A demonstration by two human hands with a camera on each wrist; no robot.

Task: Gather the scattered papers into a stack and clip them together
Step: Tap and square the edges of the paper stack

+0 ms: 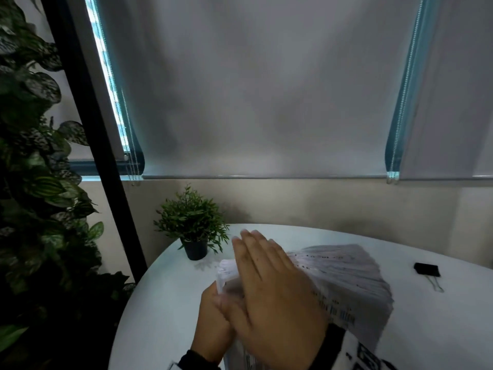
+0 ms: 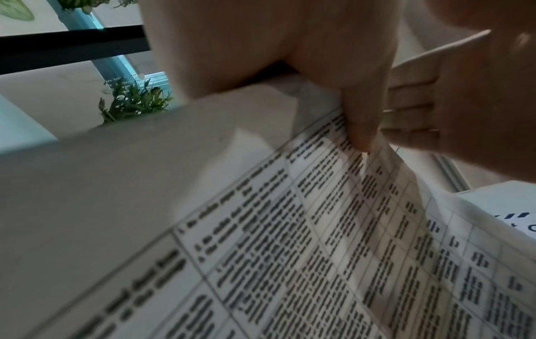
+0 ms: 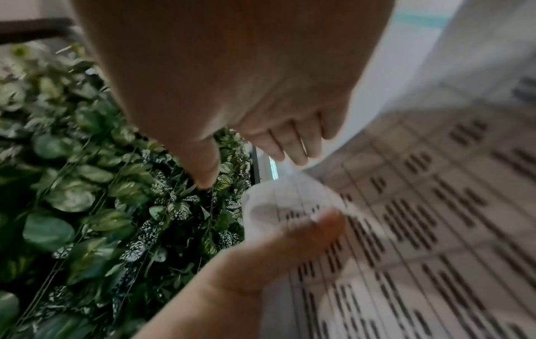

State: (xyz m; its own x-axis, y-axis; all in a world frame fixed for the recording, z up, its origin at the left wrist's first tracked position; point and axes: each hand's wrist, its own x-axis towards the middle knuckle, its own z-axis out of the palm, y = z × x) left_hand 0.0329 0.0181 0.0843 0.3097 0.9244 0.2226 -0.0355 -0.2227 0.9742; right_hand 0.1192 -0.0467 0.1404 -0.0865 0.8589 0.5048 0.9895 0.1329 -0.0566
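A thick stack of printed papers (image 1: pixel 344 276) sits fanned and uneven on the white round table (image 1: pixel 165 303). My left hand (image 1: pixel 213 316) grips the stack's near left corner; in the left wrist view its thumb (image 2: pixel 359 128) pinches the sheets (image 2: pixel 290 240). My right hand (image 1: pixel 266 276) lies over the stack with its fingers straight and together. From the right wrist, those fingers (image 3: pixel 290 146) hover just above the curled paper corner (image 3: pixel 278 201). A black binder clip (image 1: pixel 426 271) lies on the table to the right of the stack, untouched.
A small potted plant (image 1: pixel 193 231) stands on the table behind and left of the papers. Leafy foliage (image 1: pixel 40 182) and a black post (image 1: pixel 90 129) fill the left side. A wall with drawn blinds (image 1: pixel 266 89) is beyond the table's far edge.
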